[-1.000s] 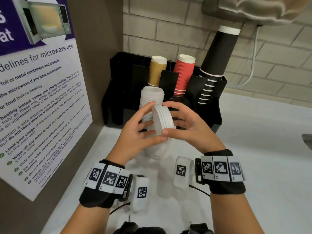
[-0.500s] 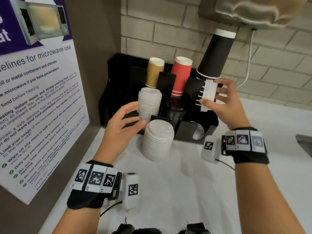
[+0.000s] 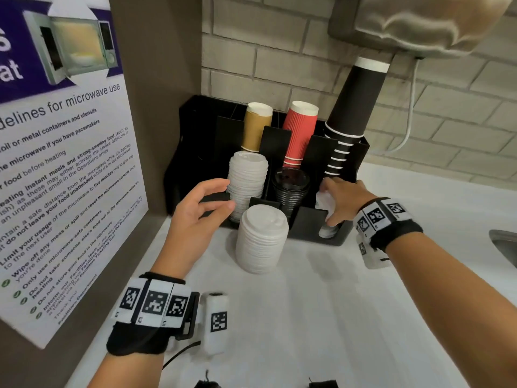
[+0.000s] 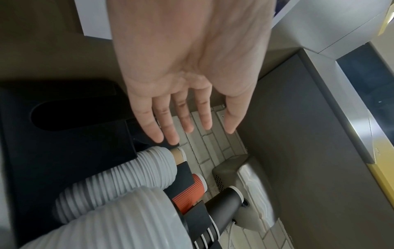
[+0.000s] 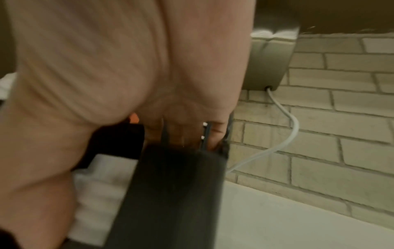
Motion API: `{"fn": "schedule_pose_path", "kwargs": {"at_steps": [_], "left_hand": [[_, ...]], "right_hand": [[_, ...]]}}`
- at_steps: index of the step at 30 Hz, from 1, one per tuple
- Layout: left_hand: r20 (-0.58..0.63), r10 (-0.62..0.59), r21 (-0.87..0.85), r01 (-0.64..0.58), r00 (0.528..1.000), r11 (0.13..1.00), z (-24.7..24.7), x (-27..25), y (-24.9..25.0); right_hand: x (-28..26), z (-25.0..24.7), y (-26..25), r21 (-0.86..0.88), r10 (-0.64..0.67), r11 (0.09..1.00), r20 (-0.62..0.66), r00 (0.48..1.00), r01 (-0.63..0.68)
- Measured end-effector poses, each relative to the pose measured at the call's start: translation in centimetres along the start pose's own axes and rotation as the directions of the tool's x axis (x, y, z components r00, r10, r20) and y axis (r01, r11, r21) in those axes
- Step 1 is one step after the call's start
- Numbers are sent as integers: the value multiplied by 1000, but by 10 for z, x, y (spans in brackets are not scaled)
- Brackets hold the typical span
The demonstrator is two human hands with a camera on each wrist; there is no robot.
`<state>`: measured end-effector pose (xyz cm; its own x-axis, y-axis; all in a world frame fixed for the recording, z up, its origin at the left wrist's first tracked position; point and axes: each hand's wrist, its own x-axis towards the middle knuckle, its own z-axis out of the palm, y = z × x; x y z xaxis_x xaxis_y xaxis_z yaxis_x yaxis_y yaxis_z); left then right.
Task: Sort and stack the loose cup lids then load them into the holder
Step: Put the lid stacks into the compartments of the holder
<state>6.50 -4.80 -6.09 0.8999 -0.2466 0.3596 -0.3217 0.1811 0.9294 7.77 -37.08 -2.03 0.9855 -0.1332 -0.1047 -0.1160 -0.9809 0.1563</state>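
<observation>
Now white lids (image 3: 324, 203) under right grip (image 3: 340, 201)

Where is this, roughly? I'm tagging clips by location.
Probably a shared workplace kitchenette: a microwave-use guidelines poster on the left wall, a black holder stocked with paper cups and lids, and a sink edge at right.

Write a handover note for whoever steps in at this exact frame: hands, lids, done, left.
Left hand: open, empty, beside the white lids in the holder's left slot.
Right hand: pushing a small batch of white lids down into the right slot of the holder; grip hidden.
Done: left slot filled, black lids in the middle.
Left: the loose white stack on the counter.
</observation>
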Motion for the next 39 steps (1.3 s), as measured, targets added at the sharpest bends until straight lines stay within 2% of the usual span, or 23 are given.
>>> {"fn": "schedule_pose_path", "kwargs": {"at_steps": [4,7,12,17,19,21,22,24,25,27,30,34,39], "left_hand": [[-4,0,7,0,1000,1000,0,-1,0],[-11,-2,13,2,1000,1000,-1,-2,0],[-17,-2,19,3,1000,1000,-1,-3,-2],[-9,-11,25,11,1000,1000,-1,-2,-2],[-12,-9,22,10,1000,1000,-1,-2,-2],[-22,-9,25,10,1000,1000,-3,-2,-3],[-26,-13,27,14,1000,1000,-3,-2,-4],[-32,-25,27,26,999,999,-3,-3,-5],[-33,-31,26,32,999,999,-3,-3,-5],[-33,-38,27,39,999,999,-2,-4,-5],[-38,-39,33,40,999,999,-3,-5,-3],[-35,-39,37,40,999,999,-5,-6,-2],[-37,-41,42,43,998,998,-7,-6,-1]], "right_hand": [[4,10,-7,-126,-29,991,80,996,39],[4,15,-10,-146,-31,988,115,993,48],[-1,17,-8,-197,-56,978,60,997,67],[-8,14,-12,-186,-51,980,109,993,71],[-12,8,-13,-112,-26,993,46,999,31],[-20,-1,-14,103,24,995,-115,993,-12],[-25,-5,-17,253,39,967,-230,972,21],[-36,-13,-33,508,51,837,-442,896,203],[-43,-17,-47,583,45,761,-486,873,285],[-54,-19,-76,673,-29,652,-440,898,351],[-59,-8,-111,684,-129,666,-287,949,297],[-58,9,-134,691,-19,693,-268,963,206],[-55,17,-142,704,11,688,-249,968,173]]}}
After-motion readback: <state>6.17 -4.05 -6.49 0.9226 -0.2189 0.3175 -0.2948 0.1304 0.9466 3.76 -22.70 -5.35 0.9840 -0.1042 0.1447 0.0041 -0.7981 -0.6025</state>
